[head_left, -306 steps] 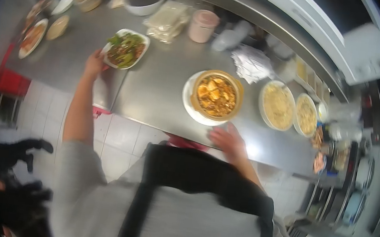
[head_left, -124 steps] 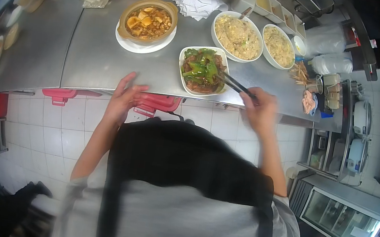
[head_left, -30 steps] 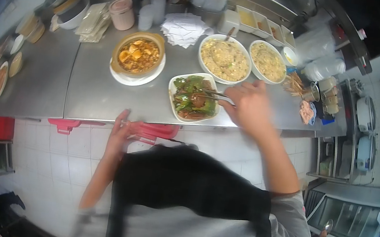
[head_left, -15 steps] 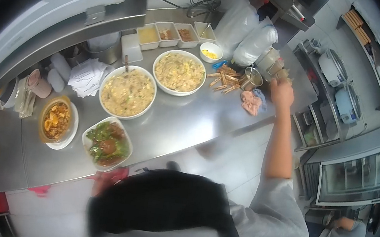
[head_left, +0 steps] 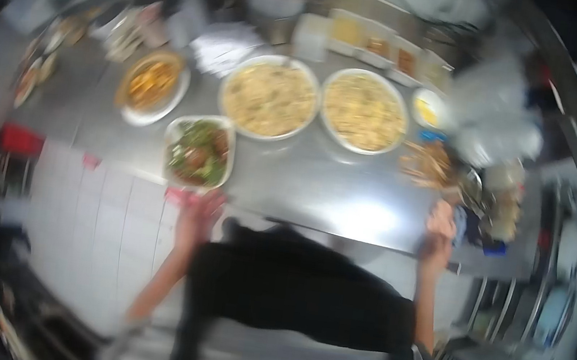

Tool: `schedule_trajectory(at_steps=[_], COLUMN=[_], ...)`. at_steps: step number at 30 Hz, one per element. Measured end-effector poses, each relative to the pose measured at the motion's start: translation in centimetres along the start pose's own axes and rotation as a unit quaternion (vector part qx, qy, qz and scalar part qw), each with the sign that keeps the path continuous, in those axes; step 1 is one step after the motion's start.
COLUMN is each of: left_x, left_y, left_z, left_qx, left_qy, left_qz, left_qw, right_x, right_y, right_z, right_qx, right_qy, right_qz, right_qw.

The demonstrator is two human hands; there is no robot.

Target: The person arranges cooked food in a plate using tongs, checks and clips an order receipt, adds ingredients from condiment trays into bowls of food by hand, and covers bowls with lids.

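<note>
My left hand (head_left: 201, 214) is at the counter's front edge, just below a square white bowl (head_left: 228, 165) of leafy greens and brown pieces. Something red (head_left: 175, 196) shows beside its fingers; blur hides whether they grip it. On the right, my right hand (head_left: 435, 252) reaches the edge by a crumpled pink cloth (head_left: 441, 219). It appears to touch the cloth, but its fingers are smeared by motion. A bluish cloth (head_left: 459, 224) lies against the pink one.
Two large bowls of fried rice (head_left: 269, 97) (head_left: 364, 112) stand mid-counter. To the left is a yellow-rimmed dish (head_left: 125, 89) on a white plate. White containers (head_left: 313, 37), wooden clothespins (head_left: 425, 164) and plastic bags (head_left: 488, 104) line the back and right of the steel counter (head_left: 287, 187).
My view has swung to the right, shifting the counter leftward-tilted to level. My right hand has come back from the jars at the far right to the pink cloth. My left hand now shows more fully.
</note>
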State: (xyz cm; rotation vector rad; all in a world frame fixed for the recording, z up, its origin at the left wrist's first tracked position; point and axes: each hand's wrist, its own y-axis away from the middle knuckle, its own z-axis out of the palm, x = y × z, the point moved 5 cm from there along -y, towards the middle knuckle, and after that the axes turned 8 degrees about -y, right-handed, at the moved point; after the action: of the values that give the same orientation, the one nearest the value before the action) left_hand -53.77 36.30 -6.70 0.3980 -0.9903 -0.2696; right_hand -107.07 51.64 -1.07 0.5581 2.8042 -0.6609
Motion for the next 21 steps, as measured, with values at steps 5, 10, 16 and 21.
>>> schedule_trajectory(at_steps=[5,10,16,21], left_x=[1.1,1.9,4.5,8.7], left_y=[0.6,0.1,-0.6,-0.3], left_z=[2.8,3.5,0.1,-3.3], left_qx=[0.049,0.093,0.070,0.029], left_qy=[0.025,0.030,-0.028,-0.079], left_qz=[0.017,0.016,0.006,-0.029], left_qw=[0.998,0.995,0.997,0.996], right_x=[-1.4,-11.1,-21.5,-36.5], right_y=[-4.9,-9.2,-8.9,-5.3], right_z=[-5.7,-10.6,-1.0,10.0], right_qx=[-0.019,0.025,-0.164,-0.299], right_qy=[-0.097,-0.361,-0.691,-0.470], right_qz=[0.124,-0.051,0.113,-0.046], right_qw=[0.987,0.931,0.695,0.829])
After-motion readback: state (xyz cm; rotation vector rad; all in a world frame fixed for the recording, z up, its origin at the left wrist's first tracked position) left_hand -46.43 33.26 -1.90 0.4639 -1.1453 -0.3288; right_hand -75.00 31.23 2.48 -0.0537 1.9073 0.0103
